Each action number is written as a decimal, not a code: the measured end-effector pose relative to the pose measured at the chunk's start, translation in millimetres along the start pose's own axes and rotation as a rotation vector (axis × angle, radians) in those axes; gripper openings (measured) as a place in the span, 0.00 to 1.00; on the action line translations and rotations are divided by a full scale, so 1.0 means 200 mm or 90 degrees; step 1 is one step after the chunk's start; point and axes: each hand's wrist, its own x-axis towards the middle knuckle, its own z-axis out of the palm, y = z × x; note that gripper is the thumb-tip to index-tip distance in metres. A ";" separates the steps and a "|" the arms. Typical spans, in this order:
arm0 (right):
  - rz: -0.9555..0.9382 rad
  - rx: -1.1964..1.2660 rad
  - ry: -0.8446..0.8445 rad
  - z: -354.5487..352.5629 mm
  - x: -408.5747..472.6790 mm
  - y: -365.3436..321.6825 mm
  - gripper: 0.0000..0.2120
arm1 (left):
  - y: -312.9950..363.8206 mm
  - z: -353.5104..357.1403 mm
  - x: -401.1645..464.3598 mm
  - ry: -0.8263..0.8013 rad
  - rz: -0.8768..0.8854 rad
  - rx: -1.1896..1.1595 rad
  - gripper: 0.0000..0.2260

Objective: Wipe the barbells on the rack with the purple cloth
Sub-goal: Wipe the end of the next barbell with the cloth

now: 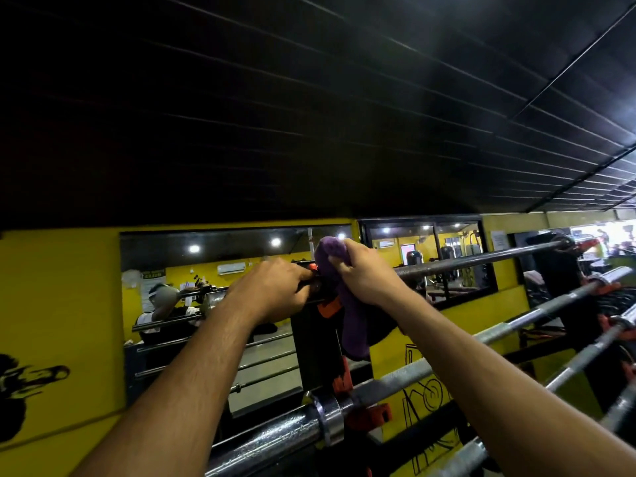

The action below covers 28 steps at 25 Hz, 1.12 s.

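Head view: right hand (361, 270) grips purple cloth (344, 304) bunched over top barbell (481, 258) on rack (564, 304); cloth tail hangs down. Left hand (275, 287) fingers curled round bar end, partly hidden. Lower barbells (516, 330) cut off by frame edge.

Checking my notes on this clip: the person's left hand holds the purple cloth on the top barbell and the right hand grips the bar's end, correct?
Not quite. In the head view, the right hand holds the purple cloth on the top barbell, and the left hand grips the bar's end.
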 end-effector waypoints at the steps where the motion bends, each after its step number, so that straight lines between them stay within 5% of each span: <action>1: 0.007 -0.002 0.004 -0.02 -0.03 0.01 0.11 | 0.00 0.00 0.00 0.005 0.001 -0.005 0.15; 5: 0.023 0.011 0.030 -0.11 -0.16 0.07 0.10 | 0.00 0.00 -0.01 0.015 0.006 -0.004 0.18; 9: 0.092 -0.014 -0.158 -0.16 -0.28 0.20 0.06 | 0.00 0.01 -0.01 0.023 0.014 -0.008 0.18; 10: 0.111 0.012 -0.143 -0.12 -0.33 0.26 0.07 | 0.00 0.01 0.00 0.030 0.015 -0.007 0.18; 14: 0.174 0.323 0.197 0.08 -0.45 0.30 0.08 | -0.01 0.02 0.01 0.037 0.014 -0.004 0.19; 16: 0.126 0.326 0.255 0.17 -0.42 0.22 0.07 | -0.01 0.02 0.01 0.035 0.012 -0.002 0.19; 22: 0.220 0.298 0.245 0.31 -0.37 0.22 0.10 | 0.00 0.01 0.00 0.035 -0.020 0.005 0.18; 28: 0.332 0.562 0.212 0.35 -0.35 0.15 0.09 | 0.00 0.00 0.00 0.024 -0.021 -0.005 0.19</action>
